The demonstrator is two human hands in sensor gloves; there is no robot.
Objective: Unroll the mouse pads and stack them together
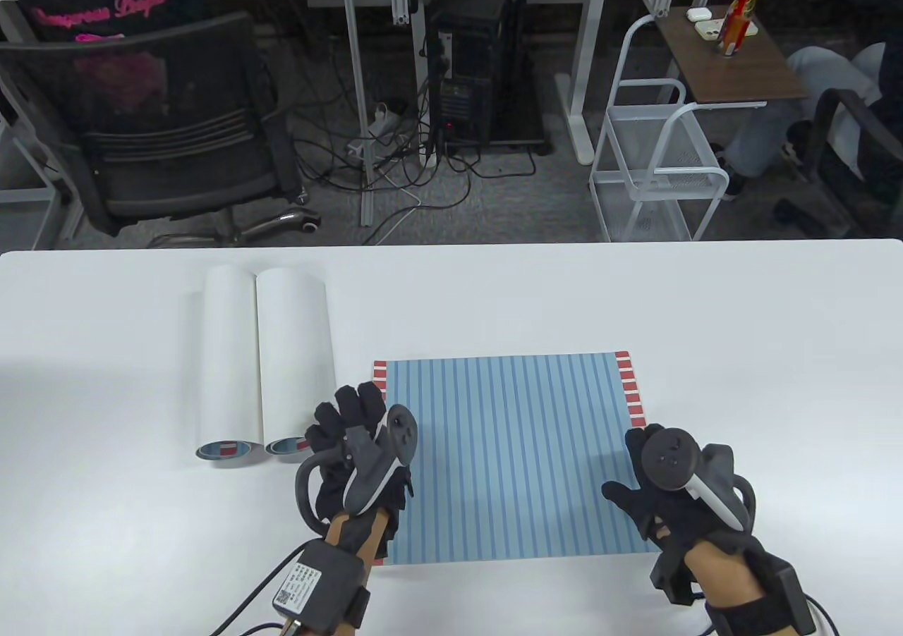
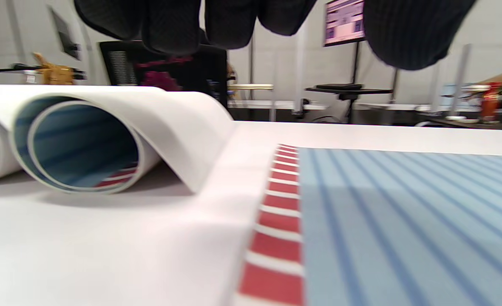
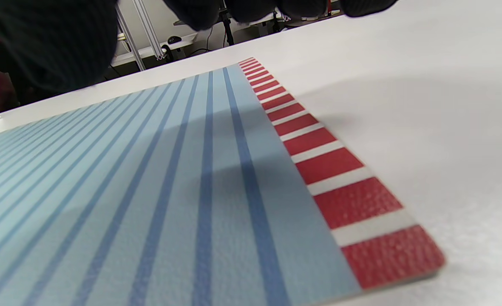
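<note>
Left hand (image 1: pixel 356 445), right hand (image 1: pixel 670 484) over flat mouse pad (image 1: pixel 508 453) side edges

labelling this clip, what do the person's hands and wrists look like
Both the left hand and right hand wear black knit gloves. A dark grey tracker with a round top, ring loop and white trim is strapped to the back of each. Forearms are bare; each wrist carries a dark box, the left one bearing a white label, with black cables trailing from it.
</note>
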